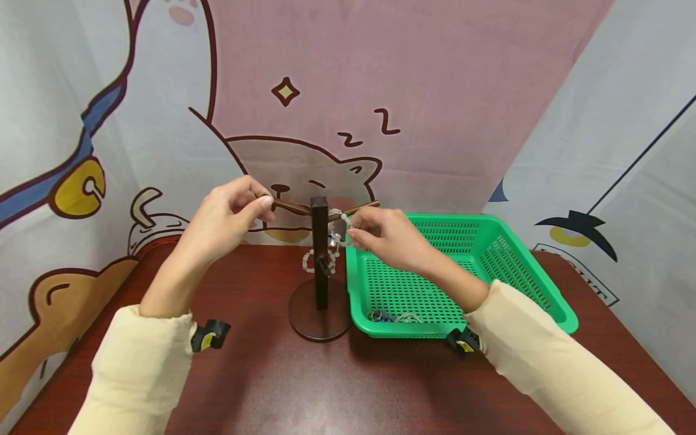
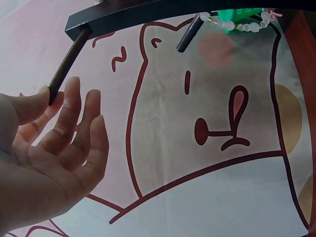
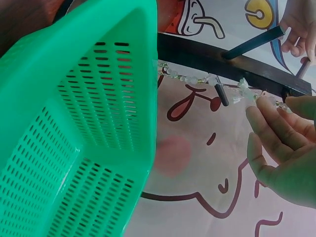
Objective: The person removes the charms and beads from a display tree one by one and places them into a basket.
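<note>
A dark wooden jewelry stand [image 1: 319,241] rises from a round base, with thin pegs sticking out to both sides. My left hand [image 1: 223,216] pinches the tip of the upper left peg [image 2: 69,64] between thumb and index finger, its other fingers loosely bent. Beside the upper right peg, my right hand [image 1: 393,237] holds a clear beaded bracelet [image 1: 345,219] with its fingertips. That bracelet is partly hidden by the fingers. Lower down, another bracelet of pale beads [image 1: 306,262] hangs on a short peg of the stand.
A green plastic basket [image 1: 402,330] stands right of the stand, close beside it. Several small pieces of jewelry [image 1: 383,316] lie in its near left corner. Everything rests on a reddish-brown table [image 1: 255,374]. A cartoon-printed cloth [image 1: 435,90] hangs behind.
</note>
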Tool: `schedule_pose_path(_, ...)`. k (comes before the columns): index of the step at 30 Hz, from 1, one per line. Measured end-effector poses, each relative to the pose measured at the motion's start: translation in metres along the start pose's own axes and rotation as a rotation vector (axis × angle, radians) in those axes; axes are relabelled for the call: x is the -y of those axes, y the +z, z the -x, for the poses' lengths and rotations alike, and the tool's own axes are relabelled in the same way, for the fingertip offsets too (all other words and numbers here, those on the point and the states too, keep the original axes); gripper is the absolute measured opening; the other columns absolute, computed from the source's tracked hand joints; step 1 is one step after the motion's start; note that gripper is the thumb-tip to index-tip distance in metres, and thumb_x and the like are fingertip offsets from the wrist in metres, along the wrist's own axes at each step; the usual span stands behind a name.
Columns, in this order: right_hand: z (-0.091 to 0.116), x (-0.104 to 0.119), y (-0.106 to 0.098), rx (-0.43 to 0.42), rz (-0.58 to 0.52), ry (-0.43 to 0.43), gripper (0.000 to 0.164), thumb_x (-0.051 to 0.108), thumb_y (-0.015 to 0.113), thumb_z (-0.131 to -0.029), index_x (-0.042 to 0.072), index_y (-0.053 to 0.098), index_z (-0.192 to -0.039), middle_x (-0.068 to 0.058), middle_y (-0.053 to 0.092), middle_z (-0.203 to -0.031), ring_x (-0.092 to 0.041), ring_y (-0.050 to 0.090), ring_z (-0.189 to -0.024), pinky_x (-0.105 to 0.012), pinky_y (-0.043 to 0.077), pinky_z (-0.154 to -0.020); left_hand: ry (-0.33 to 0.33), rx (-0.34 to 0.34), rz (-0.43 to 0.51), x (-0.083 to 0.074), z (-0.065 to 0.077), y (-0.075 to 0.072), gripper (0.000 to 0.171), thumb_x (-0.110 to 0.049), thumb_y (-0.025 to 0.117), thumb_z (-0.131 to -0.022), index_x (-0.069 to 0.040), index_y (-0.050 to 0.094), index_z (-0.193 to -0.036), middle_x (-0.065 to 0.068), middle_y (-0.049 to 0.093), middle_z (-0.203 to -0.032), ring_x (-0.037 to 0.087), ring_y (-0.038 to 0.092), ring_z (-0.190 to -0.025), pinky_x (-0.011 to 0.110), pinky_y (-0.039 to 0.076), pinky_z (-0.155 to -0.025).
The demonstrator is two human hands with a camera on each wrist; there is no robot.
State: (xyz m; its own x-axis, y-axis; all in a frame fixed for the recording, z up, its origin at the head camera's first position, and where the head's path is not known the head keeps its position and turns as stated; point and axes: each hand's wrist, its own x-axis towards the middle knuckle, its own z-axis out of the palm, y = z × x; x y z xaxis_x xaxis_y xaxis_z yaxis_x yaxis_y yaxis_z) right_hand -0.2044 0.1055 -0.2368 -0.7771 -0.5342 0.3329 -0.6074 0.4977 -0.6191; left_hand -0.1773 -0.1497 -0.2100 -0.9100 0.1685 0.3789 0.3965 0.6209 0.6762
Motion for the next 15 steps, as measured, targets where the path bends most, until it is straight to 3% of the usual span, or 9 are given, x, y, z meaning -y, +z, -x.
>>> schedule_pose_path(15,0.003,-0.002,-0.014,-0.032,0.023,0.014,0.005,0.008,0.059,-0.089,0.004,0.061,-0.086,0.0,0.062,-0.068,-0.012,0.059,-0.062,-0.03,0.048,-0.061,0.012,-0.003,0.013,0.0,0.0,0.001,0.018,-0.022,0.052,-0.094,-0.005,0.058,-0.094,0.008,0.066,-0.08,0.017,0.052,-0.071,0.03,0.039,-0.06)
